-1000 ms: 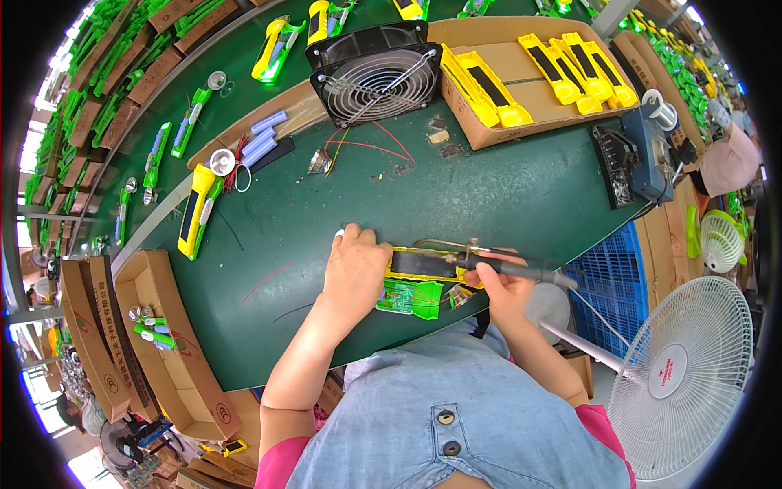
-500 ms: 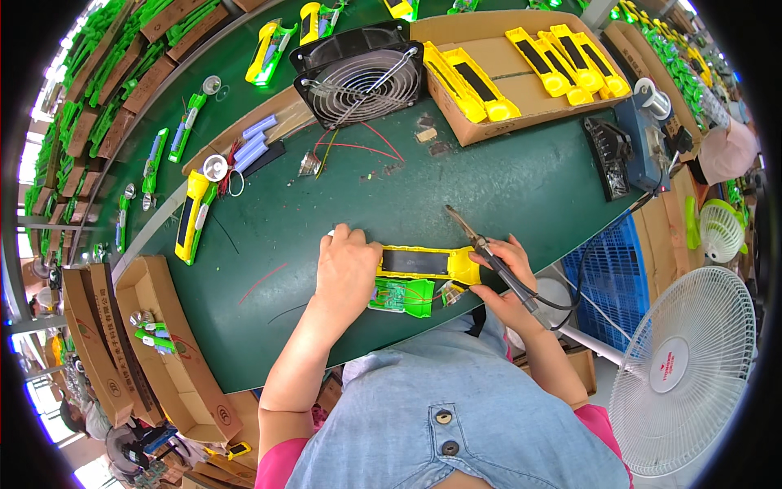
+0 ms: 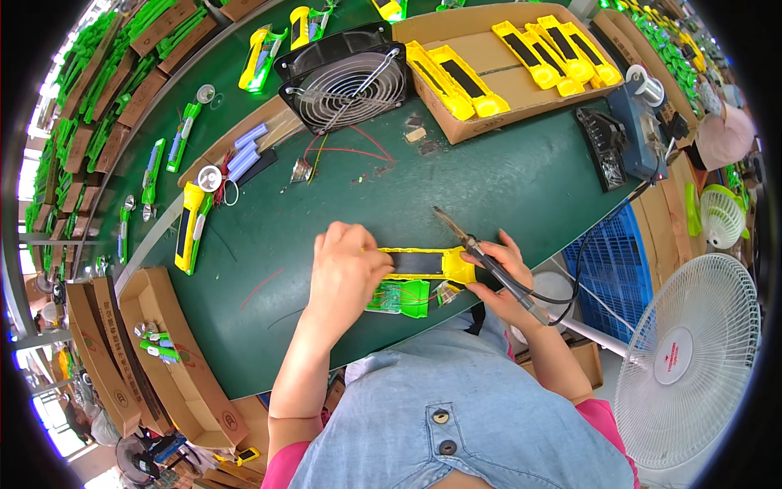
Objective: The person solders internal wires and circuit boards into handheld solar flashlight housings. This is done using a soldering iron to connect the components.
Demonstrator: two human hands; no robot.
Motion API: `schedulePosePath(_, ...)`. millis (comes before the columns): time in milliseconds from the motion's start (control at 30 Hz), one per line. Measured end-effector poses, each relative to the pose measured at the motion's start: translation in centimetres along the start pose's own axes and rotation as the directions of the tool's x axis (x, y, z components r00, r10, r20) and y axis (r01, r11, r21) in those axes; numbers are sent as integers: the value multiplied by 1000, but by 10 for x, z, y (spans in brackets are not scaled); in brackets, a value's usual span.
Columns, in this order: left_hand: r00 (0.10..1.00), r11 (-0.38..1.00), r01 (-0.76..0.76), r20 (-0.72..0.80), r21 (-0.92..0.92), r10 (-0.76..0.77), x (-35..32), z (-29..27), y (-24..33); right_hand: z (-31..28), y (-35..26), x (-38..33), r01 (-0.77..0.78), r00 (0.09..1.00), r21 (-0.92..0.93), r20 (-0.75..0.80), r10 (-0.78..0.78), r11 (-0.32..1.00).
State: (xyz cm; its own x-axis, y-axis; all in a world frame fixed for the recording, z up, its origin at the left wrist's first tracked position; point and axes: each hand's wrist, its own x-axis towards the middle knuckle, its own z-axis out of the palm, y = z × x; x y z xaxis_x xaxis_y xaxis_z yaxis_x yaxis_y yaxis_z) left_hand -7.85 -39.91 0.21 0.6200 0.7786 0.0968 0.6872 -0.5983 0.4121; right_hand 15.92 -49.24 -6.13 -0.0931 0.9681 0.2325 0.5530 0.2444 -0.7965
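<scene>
A yellow flashlight casing (image 3: 450, 265) with a dark panel lies in front of me at the table's near side. My left hand (image 3: 349, 267) is closed over its left end, fingertips pressed together; whatever they pinch is hidden. In my right hand (image 3: 509, 281) a soldering iron (image 3: 494, 267) is held, its tip pointing up and left, away from the casing. The thumb and fingers of that hand also steady the casing's right end. Just below the casing sits a green flashlight half (image 3: 405, 298) with thin red wires, beside a small shiny reflector (image 3: 446, 293).
A black fan (image 3: 346, 90) stands at the back, next to a carton (image 3: 464, 129) holding yellow casings. Blue cells (image 3: 247, 152) and a yellow-green flashlight (image 3: 189, 228) lie left. A blue soldering station (image 3: 638, 134) is right; its cable runs beside a white fan (image 3: 684, 359).
My left hand has lifted and turned slightly, its fingers now bunched at the casing's left end. My right hand keeps the iron in nearly the same pose. The whole view has shifted a little.
</scene>
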Motion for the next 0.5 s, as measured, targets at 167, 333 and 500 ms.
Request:
schedulePosePath(167, 969, 980, -174, 160, -92, 187, -8, 5, 23, -1, -2, 3, 10, 1000, 23, -9, -10, 1000)
schedulePosePath(333, 978, 980, -124, 146, -159, 147, -13, 20, 15, 0, -2, 4, 13, 1000, 66, -25, -11, 998)
schedulePosePath(500, 998, 924, -21, -55, -381, 0, -25, 41, 17, 5, -2, 16, 50, 999, 95, -10, -49, 994)
